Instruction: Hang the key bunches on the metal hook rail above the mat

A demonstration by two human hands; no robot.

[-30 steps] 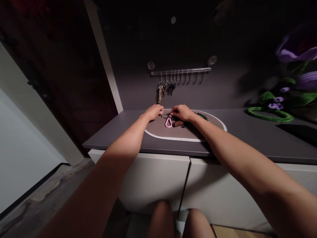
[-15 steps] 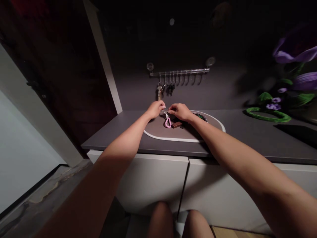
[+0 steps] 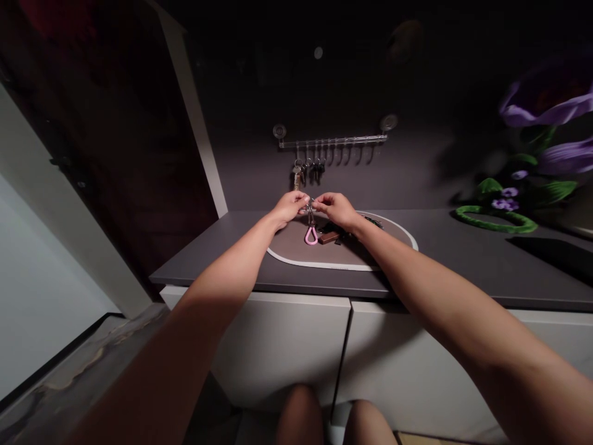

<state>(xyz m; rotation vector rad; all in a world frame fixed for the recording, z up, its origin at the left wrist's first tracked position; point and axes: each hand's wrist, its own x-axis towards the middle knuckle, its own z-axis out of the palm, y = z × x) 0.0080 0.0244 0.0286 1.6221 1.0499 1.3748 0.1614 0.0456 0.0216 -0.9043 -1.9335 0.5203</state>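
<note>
because the left hand (image 3: 291, 206) and the right hand (image 3: 337, 207) appear to pinch the metal ring (image 3: 311, 201) from opposite sides, thumbs closed against fingers, the pink loop (image 3: 311, 242) below it apparently hangs upright over the mat (image 3: 296, 253), lower than the clear hook rail (image 3: 333, 142).

Bare hands (image 3: 290, 207), forearms (image 3: 227, 259) and knees (image 3: 302, 417)

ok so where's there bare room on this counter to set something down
Bare counter lies left of the mat, and between the mat and the green ring, behind the right forearm. The mat's middle is crowded: left hand, right hand, pink keyring and brown block gather there.
</note>
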